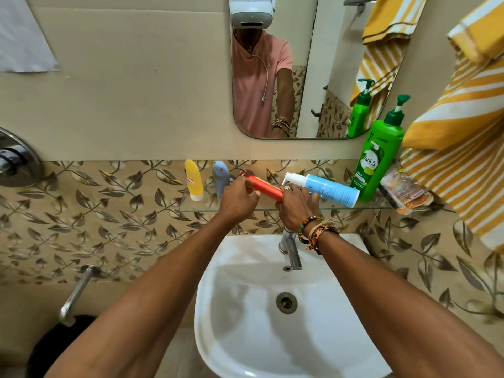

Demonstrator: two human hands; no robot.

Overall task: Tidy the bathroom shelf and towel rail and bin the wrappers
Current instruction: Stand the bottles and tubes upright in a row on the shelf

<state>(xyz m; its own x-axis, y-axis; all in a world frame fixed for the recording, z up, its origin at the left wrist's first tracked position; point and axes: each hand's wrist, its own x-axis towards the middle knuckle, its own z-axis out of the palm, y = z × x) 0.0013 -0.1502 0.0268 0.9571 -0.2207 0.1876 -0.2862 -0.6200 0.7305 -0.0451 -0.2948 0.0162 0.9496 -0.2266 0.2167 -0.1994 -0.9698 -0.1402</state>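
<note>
Both hands hold a red tube (266, 187) lying tilted just above the glass shelf (313, 207). My left hand (238, 201) grips its upper left end, and my right hand (296, 207) wraps its lower right end. On the shelf a yellow tube (194, 179) and a grey-blue tube (221, 178) stand upside down at the left. A blue spray bottle (328, 189) lies on its side right of my hands. A green pump bottle (377, 159) stands upright, and crumpled wrappers (405, 190) lie at the shelf's right end. A yellow striped towel (461, 132) hangs bunched at the right.
A white sink (245, 309) with a chrome tap (290, 249) sits below the shelf. A mirror (313, 64) hangs above it. A dark round bin (62, 347) stands on the floor at lower left, below a chrome wall tap (77, 293).
</note>
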